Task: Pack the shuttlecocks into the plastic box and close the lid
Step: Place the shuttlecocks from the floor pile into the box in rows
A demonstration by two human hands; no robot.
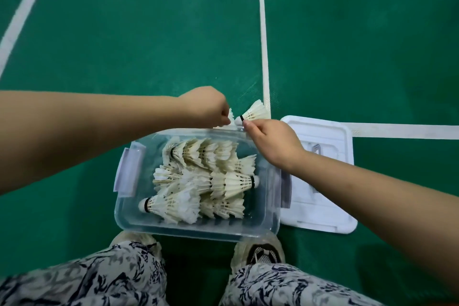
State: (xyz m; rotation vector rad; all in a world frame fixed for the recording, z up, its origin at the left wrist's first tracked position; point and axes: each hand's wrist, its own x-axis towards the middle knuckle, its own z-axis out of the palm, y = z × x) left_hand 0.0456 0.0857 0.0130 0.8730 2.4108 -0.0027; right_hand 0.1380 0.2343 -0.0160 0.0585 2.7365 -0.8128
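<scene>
A clear plastic box stands on the green floor between my feet, holding several white feather shuttlecocks laid in nested rows. Just beyond the box's far rim, my right hand pinches the cork end of a shuttlecock whose feathers point away to the right. My left hand is curled around another shuttlecock, of which only a bit of feather shows below the fingers. The white lid lies flat on the floor to the right of the box.
White court lines cross the green floor; one runs straight away from the box, another off to the right behind the lid. My two shoes and patterned trousers sit right against the box's near side.
</scene>
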